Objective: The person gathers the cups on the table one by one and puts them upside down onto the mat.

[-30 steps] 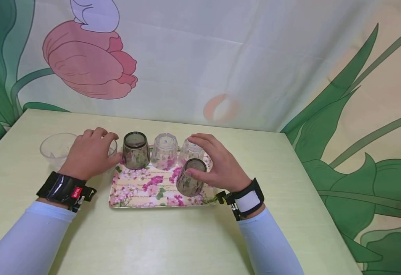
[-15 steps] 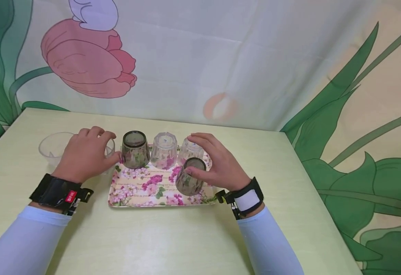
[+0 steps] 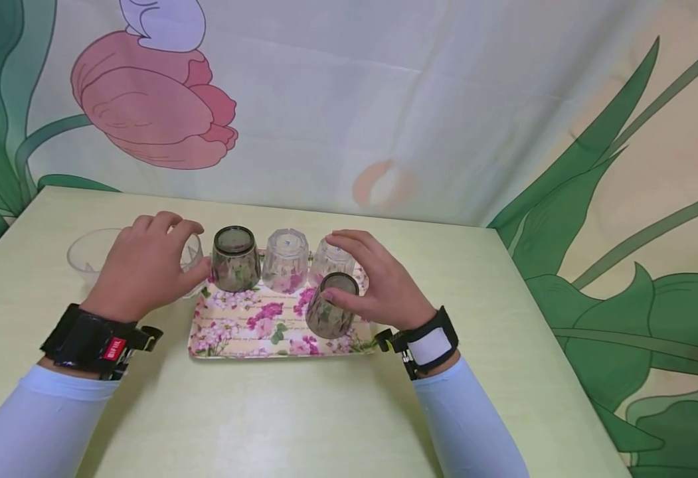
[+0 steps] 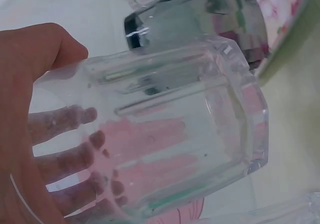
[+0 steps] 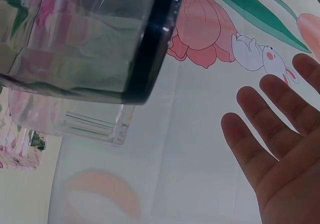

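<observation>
In the left wrist view, my left hand (image 3: 145, 265) grips a clear faceted glass (image 4: 175, 124) near its rim, thumb on one side and fingers seen through the wall. That glass stands mouth up beside the tray's left end, close to an upside-down smoky grey glass (image 3: 236, 265). My right hand (image 3: 387, 282) is by a second upside-down smoky grey glass (image 3: 327, 315) at the tray's front right. Its fingers stand spread apart from that glass in the right wrist view; the thumb overlaps it in the head view. Two clear glasses (image 3: 287, 265) stand upside down in the back row.
Beneath the upside-down glasses lies a flowered tray (image 3: 235, 338) on a pale table (image 3: 253, 418). A wide clear glass vessel (image 3: 82, 255) stands at the left, partly hidden by my left hand. Behind the table hangs a printed curtain (image 3: 301, 99).
My left wrist and forearm have shifted slightly left and turned, and more of the held glass shows beside the tray. The right hand and the glasses on the tray stay as they were.
</observation>
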Available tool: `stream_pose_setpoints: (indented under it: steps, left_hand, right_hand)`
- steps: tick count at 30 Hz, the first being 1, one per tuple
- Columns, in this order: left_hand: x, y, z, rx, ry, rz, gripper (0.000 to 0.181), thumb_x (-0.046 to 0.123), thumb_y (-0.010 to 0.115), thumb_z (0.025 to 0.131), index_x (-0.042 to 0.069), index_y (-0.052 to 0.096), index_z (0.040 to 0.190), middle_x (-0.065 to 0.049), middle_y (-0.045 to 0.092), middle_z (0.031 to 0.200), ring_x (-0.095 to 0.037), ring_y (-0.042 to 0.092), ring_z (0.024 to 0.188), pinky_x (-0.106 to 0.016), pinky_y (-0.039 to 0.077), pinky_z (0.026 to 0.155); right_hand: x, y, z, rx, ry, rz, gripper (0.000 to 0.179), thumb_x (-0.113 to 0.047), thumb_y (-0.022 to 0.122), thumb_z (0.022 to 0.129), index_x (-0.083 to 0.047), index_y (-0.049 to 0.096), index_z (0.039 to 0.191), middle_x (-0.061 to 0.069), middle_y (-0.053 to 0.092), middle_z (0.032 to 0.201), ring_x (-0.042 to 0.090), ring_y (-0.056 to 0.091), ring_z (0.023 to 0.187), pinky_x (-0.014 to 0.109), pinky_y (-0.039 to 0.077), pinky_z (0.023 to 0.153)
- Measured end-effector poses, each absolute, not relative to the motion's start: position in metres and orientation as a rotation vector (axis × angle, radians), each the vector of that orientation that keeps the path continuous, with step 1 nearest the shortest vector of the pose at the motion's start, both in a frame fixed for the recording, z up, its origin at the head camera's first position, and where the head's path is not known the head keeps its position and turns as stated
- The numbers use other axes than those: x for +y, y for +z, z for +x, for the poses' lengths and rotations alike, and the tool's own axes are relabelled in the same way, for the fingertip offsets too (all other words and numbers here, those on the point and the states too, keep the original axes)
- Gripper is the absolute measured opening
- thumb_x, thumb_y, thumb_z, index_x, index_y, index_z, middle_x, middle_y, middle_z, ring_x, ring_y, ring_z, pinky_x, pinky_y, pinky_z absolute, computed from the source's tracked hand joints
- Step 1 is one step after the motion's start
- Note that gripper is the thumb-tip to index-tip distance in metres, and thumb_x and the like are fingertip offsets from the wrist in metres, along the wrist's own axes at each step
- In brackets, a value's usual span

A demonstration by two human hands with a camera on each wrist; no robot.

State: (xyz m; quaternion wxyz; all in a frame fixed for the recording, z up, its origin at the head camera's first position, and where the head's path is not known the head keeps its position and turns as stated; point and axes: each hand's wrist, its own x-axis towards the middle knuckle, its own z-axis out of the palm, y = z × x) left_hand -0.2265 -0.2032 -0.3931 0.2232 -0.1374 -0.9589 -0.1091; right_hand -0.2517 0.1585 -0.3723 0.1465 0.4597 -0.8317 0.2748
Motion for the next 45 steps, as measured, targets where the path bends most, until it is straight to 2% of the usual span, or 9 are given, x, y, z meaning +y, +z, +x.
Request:
stream_pose_setpoints:
  steps: [16, 29, 45]
  left_hand:
    - [-0.178, -0.365, -0.213, -2.571, -0.364, -0.499, 0.042, 0.034, 0.067, 0.086, 0.005, 0.066, 0.116, -0.021, 0.062, 0.119, -0.046, 0.056, 0.111, -0.06, 0.051, 0.084]
    - [-0.16, -0.36, -0.211, -2.506, -0.415, -0.577, 0.04, 0.033, 0.065, 0.086, 0.004, 0.066, 0.113, -0.019, 0.062, 0.114, -0.043, 0.058, 0.106, -0.056, 0.053, 0.084]
    - [-0.136, -0.35, -0.2, -2.412, -0.544, -0.69, 0.04, 0.032, 0.064, 0.087, 0.002, 0.062, 0.114, -0.017, 0.06, 0.113, -0.037, 0.056, 0.106, -0.051, 0.051, 0.093]
  right_hand:
    - [0.159, -0.372, -0.251, -2.404, 0.782, 1.314, 0.07, -0.035, 0.075, 0.089, -0.013, 0.046, 0.148, 0.006, 0.048, 0.146, 0.019, 0.046, 0.136, 0.039, 0.044, 0.11]
    - [0.159, -0.373, -0.252, -2.413, 0.771, 1.303, 0.069, -0.037, 0.073, 0.09, -0.014, 0.046, 0.149, 0.005, 0.048, 0.147, 0.019, 0.046, 0.136, 0.038, 0.044, 0.11]
    - [0.158, -0.372, -0.252, -2.383, 0.755, 1.33, 0.07, -0.035, 0.075, 0.089, -0.009, 0.047, 0.147, 0.007, 0.049, 0.146, 0.02, 0.046, 0.136, 0.038, 0.043, 0.112]
